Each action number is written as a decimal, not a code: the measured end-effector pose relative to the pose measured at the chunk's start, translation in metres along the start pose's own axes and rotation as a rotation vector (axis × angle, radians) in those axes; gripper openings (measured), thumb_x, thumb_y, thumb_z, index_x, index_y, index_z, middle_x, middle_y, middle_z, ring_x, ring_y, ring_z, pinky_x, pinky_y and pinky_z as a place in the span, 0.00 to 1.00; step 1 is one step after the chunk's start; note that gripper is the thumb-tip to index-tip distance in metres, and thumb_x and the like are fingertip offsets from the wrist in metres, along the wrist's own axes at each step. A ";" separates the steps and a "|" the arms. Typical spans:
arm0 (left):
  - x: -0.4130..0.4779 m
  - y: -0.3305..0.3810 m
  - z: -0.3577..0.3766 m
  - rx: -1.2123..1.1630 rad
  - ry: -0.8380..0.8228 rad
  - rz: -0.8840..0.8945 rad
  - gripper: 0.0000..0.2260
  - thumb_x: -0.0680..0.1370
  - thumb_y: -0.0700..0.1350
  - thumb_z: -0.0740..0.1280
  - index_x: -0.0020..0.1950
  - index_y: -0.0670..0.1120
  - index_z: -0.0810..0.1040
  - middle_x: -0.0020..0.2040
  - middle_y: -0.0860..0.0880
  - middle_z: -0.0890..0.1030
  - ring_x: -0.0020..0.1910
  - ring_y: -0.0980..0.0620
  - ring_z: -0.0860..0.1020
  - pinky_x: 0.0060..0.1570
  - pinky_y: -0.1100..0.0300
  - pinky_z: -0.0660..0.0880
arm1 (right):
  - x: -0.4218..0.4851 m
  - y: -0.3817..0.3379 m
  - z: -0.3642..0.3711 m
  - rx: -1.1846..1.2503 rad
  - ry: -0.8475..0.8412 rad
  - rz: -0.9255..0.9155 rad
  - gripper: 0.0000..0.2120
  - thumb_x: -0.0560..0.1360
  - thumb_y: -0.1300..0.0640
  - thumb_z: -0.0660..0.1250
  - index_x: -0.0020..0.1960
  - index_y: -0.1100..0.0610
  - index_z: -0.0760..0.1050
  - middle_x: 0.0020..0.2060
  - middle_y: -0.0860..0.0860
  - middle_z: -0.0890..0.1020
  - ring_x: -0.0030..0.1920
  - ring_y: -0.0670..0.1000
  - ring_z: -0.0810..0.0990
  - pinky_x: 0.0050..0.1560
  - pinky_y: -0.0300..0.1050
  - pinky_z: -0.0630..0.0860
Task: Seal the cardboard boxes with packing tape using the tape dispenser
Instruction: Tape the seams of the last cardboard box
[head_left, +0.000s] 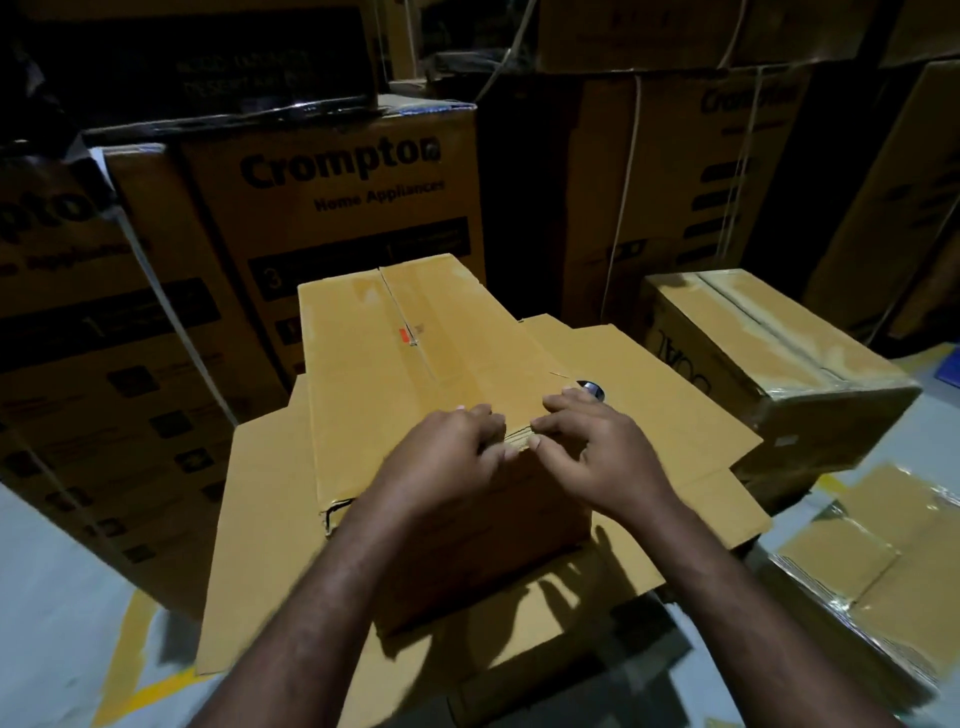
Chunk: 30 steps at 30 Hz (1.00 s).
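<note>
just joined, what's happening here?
A person is pressing both hands, left hand and right hand, onto the near top edge of a small cardboard box that sits on flattened cardboard. Tape already runs along its top seam. A shiny object, possibly the tape dispenser, lies just behind the right hand. Another taped box sits to the right.

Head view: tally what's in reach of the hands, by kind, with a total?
Plain box under both hands: 1
Flattened cardboard sheet beneath it: 1
Taped plain boxes at right, far one and near one: 2
Shiny metal object by the right fingers, possibly the dispenser, mostly hidden: 1
Hands, left hand and right hand: 2
Total: 7
</note>
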<state>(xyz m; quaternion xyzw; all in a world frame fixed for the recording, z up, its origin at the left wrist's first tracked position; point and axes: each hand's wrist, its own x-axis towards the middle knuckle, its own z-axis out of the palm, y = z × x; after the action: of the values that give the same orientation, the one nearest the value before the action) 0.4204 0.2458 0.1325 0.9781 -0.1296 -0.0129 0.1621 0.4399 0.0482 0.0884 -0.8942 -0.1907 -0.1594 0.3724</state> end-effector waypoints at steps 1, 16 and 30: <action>0.007 0.001 -0.005 -0.057 -0.002 -0.024 0.16 0.83 0.53 0.64 0.68 0.49 0.77 0.74 0.50 0.73 0.73 0.46 0.70 0.69 0.51 0.69 | 0.004 0.003 -0.002 0.035 0.017 -0.002 0.16 0.73 0.44 0.65 0.54 0.51 0.84 0.59 0.47 0.83 0.67 0.45 0.74 0.66 0.51 0.72; 0.139 0.008 0.004 0.137 -0.143 -0.037 0.26 0.86 0.56 0.51 0.83 0.50 0.52 0.83 0.50 0.47 0.82 0.45 0.45 0.78 0.37 0.43 | 0.095 0.062 -0.017 0.372 -0.288 0.218 0.14 0.75 0.46 0.71 0.60 0.43 0.79 0.53 0.44 0.83 0.53 0.45 0.80 0.51 0.48 0.81; 0.186 0.014 0.012 0.087 -0.106 -0.001 0.18 0.86 0.51 0.54 0.69 0.49 0.78 0.74 0.52 0.72 0.81 0.50 0.49 0.77 0.37 0.43 | 0.110 0.141 0.028 0.546 -0.211 0.627 0.17 0.75 0.41 0.69 0.44 0.56 0.82 0.39 0.53 0.85 0.38 0.52 0.83 0.36 0.46 0.81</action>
<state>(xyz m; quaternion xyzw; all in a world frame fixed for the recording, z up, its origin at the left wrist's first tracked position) 0.5953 0.1810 0.1290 0.9823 -0.1380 -0.0590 0.1123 0.6051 0.0012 0.0307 -0.7888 0.0179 0.1100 0.6044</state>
